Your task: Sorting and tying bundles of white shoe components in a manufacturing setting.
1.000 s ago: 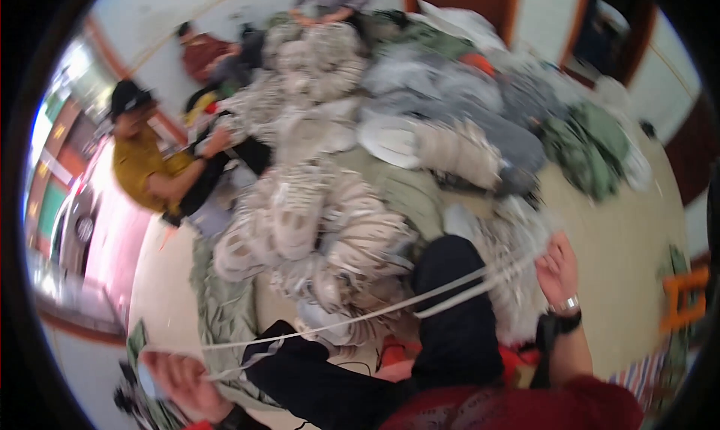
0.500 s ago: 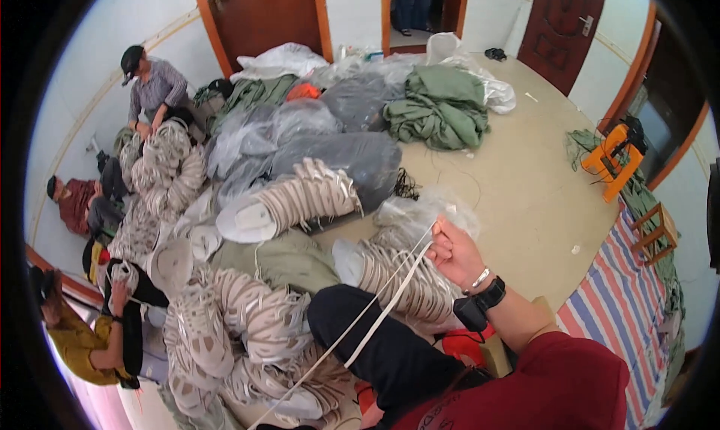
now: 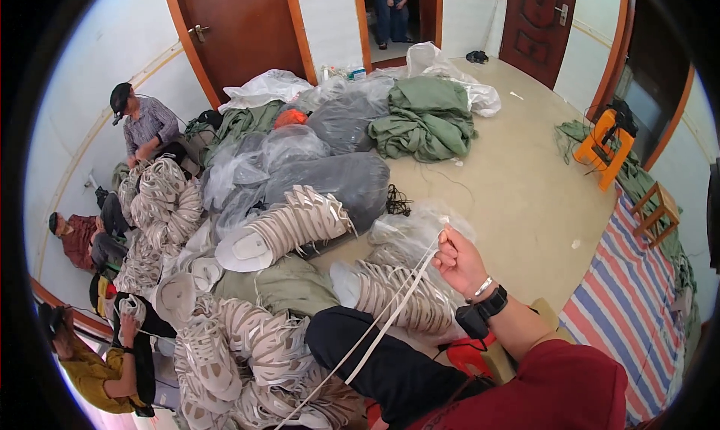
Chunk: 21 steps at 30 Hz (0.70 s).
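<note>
Beige flooring (image 3: pixel 517 186) fills the room in the head view, its far edge meeting white walls (image 3: pixel 326 25). Of the wearer's hands, the right hand (image 3: pixel 459 261) is nearly closed, fingertips pinching a white lace (image 3: pixel 389 321); two strands slant down-left from it across the dark trouser leg (image 3: pixel 412 370). The left hand is out of view, so I cannot tell its state. Stacked beige shoe uppers (image 3: pixel 247 340) heap toward the floor's left edge; plastic bags (image 3: pixel 330 182) and green cloth (image 3: pixel 424 119) lie farther back; a striped sheet (image 3: pixel 622 310) runs along the right edge.
</note>
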### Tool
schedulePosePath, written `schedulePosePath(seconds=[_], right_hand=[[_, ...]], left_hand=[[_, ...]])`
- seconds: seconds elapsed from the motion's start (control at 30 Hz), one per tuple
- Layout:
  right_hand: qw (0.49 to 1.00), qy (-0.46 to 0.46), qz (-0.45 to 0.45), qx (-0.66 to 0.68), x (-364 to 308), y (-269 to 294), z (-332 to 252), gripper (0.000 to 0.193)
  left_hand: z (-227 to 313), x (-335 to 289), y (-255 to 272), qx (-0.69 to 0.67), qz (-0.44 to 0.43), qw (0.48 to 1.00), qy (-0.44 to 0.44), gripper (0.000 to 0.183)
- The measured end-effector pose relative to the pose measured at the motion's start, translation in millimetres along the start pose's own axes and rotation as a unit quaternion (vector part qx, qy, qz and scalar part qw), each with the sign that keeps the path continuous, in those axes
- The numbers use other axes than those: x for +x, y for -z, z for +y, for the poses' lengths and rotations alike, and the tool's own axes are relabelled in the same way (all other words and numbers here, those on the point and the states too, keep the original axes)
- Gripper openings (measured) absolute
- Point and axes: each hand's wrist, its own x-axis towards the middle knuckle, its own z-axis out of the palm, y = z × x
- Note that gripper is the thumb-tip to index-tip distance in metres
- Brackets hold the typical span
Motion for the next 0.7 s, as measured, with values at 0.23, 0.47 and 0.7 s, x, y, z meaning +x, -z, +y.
schedulePosePath(seconds=[0.23,0.47,0.7], right_hand=[[1.0,-0.005,-0.009,0.014,-10,12,-8,0.029],[0.96,-0.087,-0.192,-0.187,-45,-6,11,0.023],[0.773,-0.09,-0.555,-0.294,-102,-42,97,0.025]], left_hand=[[-16,-1,-9,-0.1,0.017,0.993,0.057,0.021],[-18,17,-34,-0.159,-0.062,0.969,0.181,0.037],[-224,-68,-224,0.166,-0.075,0.942,0.283,0.041]])
